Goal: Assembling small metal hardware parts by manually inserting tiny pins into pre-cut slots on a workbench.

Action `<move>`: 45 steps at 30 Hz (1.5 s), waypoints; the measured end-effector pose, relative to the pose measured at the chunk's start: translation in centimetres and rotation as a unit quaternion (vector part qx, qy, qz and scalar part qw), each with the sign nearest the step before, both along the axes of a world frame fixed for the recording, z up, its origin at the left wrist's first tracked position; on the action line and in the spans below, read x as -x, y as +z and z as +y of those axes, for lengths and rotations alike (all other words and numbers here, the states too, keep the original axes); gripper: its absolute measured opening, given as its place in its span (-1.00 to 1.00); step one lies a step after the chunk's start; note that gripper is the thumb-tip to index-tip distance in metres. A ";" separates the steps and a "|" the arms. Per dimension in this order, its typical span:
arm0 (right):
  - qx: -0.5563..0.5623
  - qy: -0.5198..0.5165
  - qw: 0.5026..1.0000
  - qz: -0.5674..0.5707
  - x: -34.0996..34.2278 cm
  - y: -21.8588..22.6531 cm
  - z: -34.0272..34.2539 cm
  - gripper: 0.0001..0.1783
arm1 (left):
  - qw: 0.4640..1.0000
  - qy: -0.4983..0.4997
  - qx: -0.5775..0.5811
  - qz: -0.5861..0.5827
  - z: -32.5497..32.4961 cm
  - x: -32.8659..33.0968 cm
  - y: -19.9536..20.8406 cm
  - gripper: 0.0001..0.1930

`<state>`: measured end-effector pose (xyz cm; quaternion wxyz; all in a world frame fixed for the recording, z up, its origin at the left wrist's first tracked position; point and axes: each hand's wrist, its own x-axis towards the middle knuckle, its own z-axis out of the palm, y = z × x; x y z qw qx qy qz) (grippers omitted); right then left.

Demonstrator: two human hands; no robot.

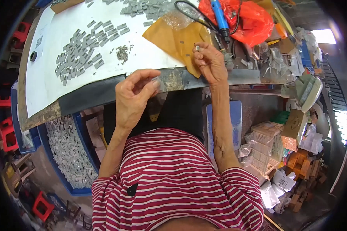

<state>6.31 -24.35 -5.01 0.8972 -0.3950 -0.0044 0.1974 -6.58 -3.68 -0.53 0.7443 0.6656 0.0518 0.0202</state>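
My left hand [132, 96] is raised just in front of the table edge, its fingers and thumb curled towards each other. At its fingertips is something small and pale, too blurred to name. Over the yellow-brown paper [169, 38], my right hand [211, 63] pinches a small metal piece [197, 48] between thumb and forefinger. Two or three tiny grey pieces [187, 55] lie on that paper. To the left, many flat grey rectangular parts [81, 52] are spread on a white sheet [121, 73], beside a small pile of tiny brownish metal bits [122, 53].
A blue electric screwdriver [219, 17] with a black cable lies by a red plastic bag [254, 23] at the back right. More grey parts [142, 8] are heaped at the back. Below left stands a blue bin [91, 161] full of small grey parts. A dark strip [92, 94] edges the table.
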 end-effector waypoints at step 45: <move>0.253 0.031 0.966 -0.053 7.3 1.5 6.0 -0.91 | 0.995 0.010 0.069 0.064 -0.6 -1.0 -2.7 -0.80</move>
